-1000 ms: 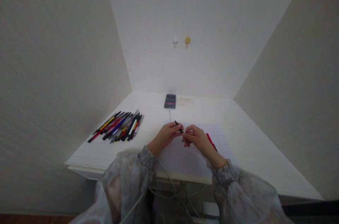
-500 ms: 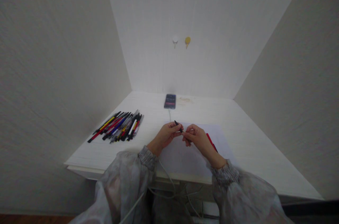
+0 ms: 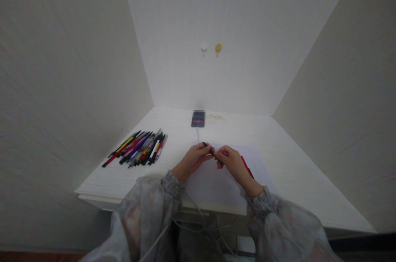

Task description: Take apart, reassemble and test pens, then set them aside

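Above a white sheet of paper point(image 3: 216, 187), a slim black pen point(image 3: 211, 152) is held between both hands, slanting down to the right. My left hand point(image 3: 195, 159) pinches its upper left part. The fingers of my right hand point(image 3: 230, 161) are closed on its lower right part, and they cover much of it. A red pen with a black end point(image 3: 246, 166) lies on the paper just beyond my right hand, partly hidden by it.
A pile of many-coloured pens point(image 3: 139, 148) lies on the left of the white desk point(image 3: 297, 179). Near the back wall is a phone point(image 3: 198, 118) with a cable point(image 3: 198, 134). Two hooks, white point(image 3: 204, 46) and yellow point(image 3: 218, 48), hang on the wall. Side panels enclose the desk.
My right hand has shifted slightly, and a bit more of the black pen shows between the hands. My left hand keeps its hold. The pile and the phone have stayed in place.
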`<state>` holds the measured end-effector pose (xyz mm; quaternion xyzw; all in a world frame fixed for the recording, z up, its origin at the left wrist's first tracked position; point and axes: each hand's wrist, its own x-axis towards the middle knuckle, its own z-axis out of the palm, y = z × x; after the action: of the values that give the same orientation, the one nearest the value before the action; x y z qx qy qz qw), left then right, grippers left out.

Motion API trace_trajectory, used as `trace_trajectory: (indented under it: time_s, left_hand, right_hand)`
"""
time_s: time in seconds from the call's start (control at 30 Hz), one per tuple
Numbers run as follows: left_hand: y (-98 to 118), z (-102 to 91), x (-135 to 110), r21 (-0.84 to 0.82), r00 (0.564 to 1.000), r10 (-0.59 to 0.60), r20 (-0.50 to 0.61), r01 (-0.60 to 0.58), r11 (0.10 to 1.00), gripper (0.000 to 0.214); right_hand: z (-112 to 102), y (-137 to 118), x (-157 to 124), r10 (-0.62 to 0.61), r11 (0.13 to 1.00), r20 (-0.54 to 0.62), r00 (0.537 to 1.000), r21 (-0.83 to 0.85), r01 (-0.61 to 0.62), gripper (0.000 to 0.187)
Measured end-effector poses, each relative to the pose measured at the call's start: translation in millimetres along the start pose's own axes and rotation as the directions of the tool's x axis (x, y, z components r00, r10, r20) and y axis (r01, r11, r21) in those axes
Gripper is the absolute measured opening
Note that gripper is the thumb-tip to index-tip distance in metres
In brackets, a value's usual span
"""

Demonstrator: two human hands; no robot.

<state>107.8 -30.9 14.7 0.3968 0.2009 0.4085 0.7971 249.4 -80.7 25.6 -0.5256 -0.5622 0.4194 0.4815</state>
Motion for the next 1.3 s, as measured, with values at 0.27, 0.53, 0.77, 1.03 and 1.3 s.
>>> trace_trajectory:
  time_s: [0.27,0.53,0.77,1.03,1.3]
  left_hand:
    - [-0.4,-7.3,8.3,-0.156,0.973,0.055,-0.226,-0.092,0.983,0.007]
    - [0.5,-5.8,9.0,-0.183,0.95,0.056,-0.307,-0.116,0.976,0.007]
    - [0.2,-4.4,7.5,-0.197,0.962,0.076,-0.262,-0.13,0.972,0.007]
    - [1.2,-2.1,5.1,-0.12,0.976,0.073,-0.207,-0.099,0.988,0.009]
    - [0.7,-2.2,4.9,-0.181,0.978,0.026,-0.206,-0.064,0.981,0.011]
  right_hand:
    - [-0.9,-3.6,-4.7,-0.02,0.966,0.062,0.998,0.257,0.004,0.032]
    - [-0.4,3.5,-5.9,-0.162,0.987,-0.095,0.982,-0.032,0.159,0.026]
    - [-2.5,-0.8,-8.8,-0.258,0.946,-0.132,0.957,-0.237,0.222,0.017]
    - [-3.3,2.2,-8.7,-0.249,0.947,-0.129,0.96,-0.239,0.214,0.015]
    - [-1.6,9.6,-6.7,-0.204,0.969,-0.121,0.971,-0.169,0.183,0.019]
